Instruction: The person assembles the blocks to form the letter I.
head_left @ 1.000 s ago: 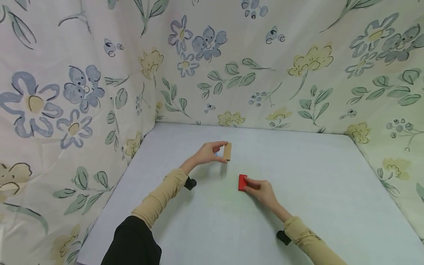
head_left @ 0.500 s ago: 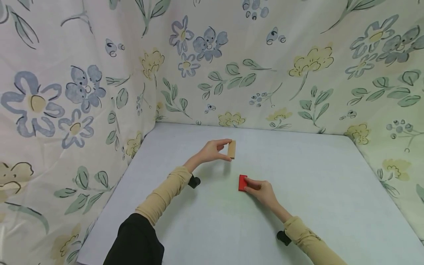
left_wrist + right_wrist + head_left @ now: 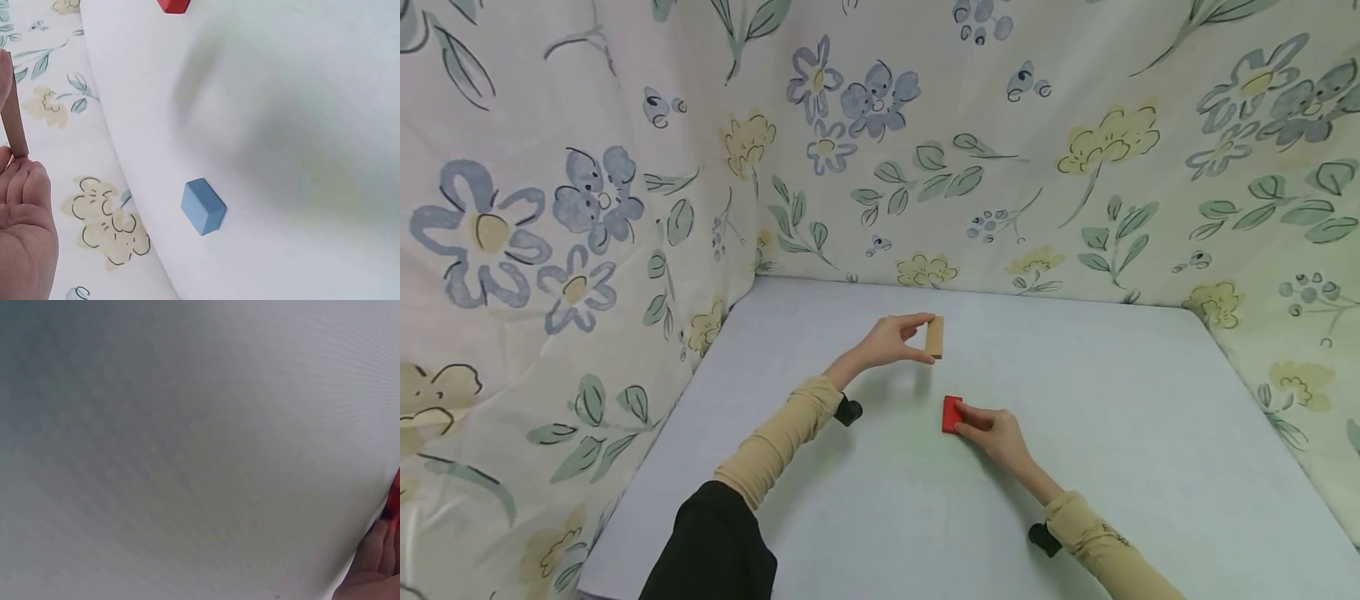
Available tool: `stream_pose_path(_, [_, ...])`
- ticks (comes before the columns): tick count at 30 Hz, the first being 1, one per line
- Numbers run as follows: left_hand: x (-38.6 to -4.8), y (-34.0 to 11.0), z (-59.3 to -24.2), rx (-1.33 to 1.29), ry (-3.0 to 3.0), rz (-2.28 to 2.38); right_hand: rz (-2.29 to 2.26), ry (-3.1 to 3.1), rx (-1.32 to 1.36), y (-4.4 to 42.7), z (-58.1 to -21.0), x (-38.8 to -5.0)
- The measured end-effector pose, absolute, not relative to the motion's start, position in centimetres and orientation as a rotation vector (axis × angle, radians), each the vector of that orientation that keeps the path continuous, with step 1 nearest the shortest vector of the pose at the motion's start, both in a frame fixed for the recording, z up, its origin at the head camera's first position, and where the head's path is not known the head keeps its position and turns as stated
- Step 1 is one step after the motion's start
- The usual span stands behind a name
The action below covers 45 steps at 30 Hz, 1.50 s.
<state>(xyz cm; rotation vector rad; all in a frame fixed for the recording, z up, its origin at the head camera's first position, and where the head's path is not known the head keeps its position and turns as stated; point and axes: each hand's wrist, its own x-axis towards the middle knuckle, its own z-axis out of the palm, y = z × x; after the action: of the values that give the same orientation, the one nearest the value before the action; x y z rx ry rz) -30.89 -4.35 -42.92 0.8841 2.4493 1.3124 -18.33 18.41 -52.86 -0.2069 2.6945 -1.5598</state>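
A flat wooden block (image 3: 934, 337), light tan, is held up over the table by my left hand (image 3: 886, 342), thumb at one end and fingers at the other. Its shadow lies on the tabletop below. In the left wrist view the same wooden block (image 3: 14, 109) shows edge-on at the left side. My right hand (image 3: 996, 433) pinches the right edge of a red block (image 3: 951, 414) at the table surface. Only a sliver of the red block (image 3: 394, 503) shows in the right wrist view. A blue block (image 3: 204, 206) rests on the table, covered by my left hand in the head view.
A white table (image 3: 1112, 417) spreads beneath both arms. Floral cloth (image 3: 1037, 208) hangs along its back, left and right edges. Small black wrist devices (image 3: 848, 411) sit at both cuffs.
My left hand has carried the wooden block rightward and slightly away, and the blue block glimpsed behind it is now covered. The right hand and red block have stayed in place.
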Motion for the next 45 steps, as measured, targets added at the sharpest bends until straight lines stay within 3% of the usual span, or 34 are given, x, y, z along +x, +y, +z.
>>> stream_pose_path(23, [-30.8,-2.0,-41.1,0.922,2.462,1.327,-1.525,2.712,-0.218,18.5,-52.8,-18.4])
stream_pose_path(45, [-30.5,-1.1,-42.8,0.861,2.506,1.295,-1.568,2.678,-0.228,18.4,-52.9,-18.3])
